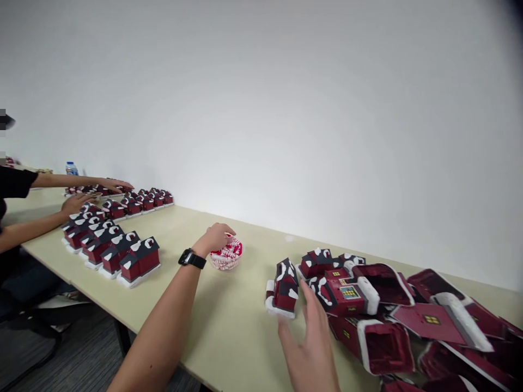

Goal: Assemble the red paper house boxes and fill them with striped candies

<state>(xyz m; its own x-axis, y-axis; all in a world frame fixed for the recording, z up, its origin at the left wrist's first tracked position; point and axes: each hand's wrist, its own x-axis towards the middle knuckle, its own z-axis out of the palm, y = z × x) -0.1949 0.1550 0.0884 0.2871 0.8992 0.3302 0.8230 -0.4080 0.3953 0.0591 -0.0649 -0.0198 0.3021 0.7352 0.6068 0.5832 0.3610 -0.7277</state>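
My left hand (218,238), with a black watch (192,258) on its wrist, reaches over a small round tub (224,263) of red-and-white pieces. Its fingers curl down at the tub's top, and their tips are mostly hidden, so a grip cannot be made out. My right hand (308,340) is open, thumb and fingers apart, just in front of a small dark-red model house (285,291). That house stands upright, with a dark roof, white snow patches and a white base. A gap shows between thumb and fingers, with nothing held.
Several dark-red houses lie piled at right (429,318), some tipped with hollow undersides showing. Rows of upright houses (139,256) stand at left on the pale table (229,332). Beyond them are a co-worker's hands (77,203) and a blue-capped bottle (71,168). A white wall (286,109) backs the table.
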